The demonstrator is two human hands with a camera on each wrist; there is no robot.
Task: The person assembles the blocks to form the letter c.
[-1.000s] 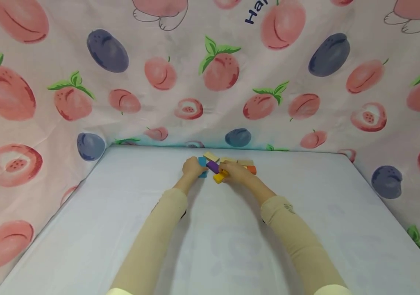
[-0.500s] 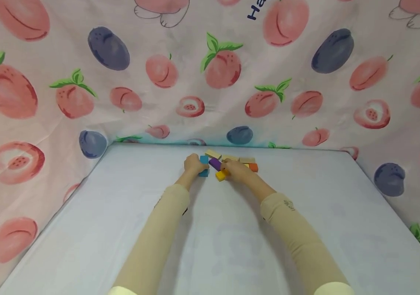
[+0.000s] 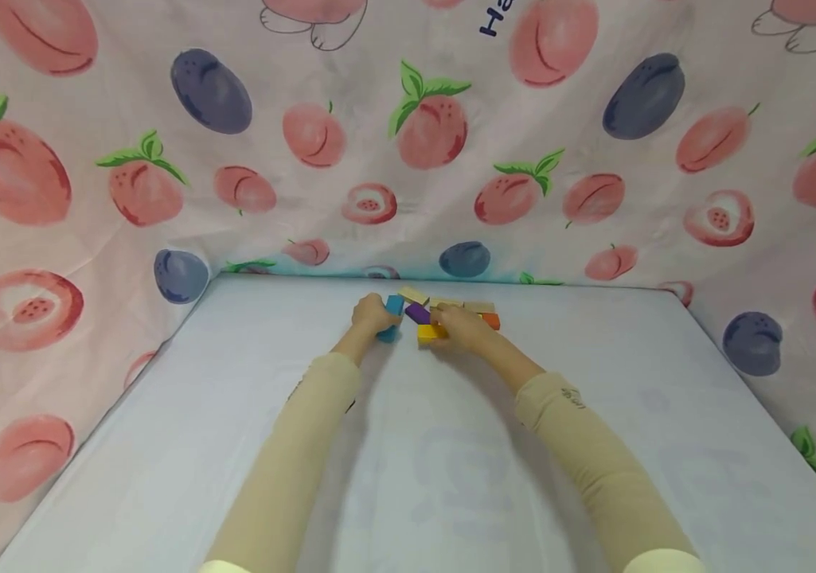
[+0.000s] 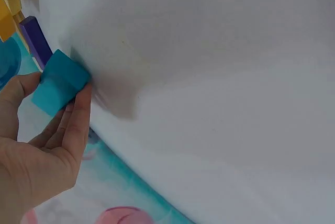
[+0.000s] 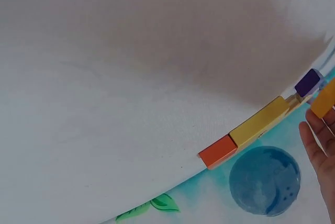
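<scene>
My left hand pinches a blue block between thumb and fingers; in the head view the block leans slightly. Just right of it, my right hand grips an amber-yellow block, which lies crosswise before the fingers. At the right wrist view's edge, the fingertips and part of this amber block show, the rest cut off. Between the two hands a purple block lies at a slant. A yellow block and an orange-red block sit end to end, partly behind the right hand in the head view.
Several pale wooden blocks, among them one at the left and one at the right, lie behind the coloured ones. The white tabletop ends close behind them at a fruit-printed cloth.
The blue block has gone from upright in view to tilted, its near end swung left with my left hand. In my right hand, the amber block has turned from slanted to crosswise.
</scene>
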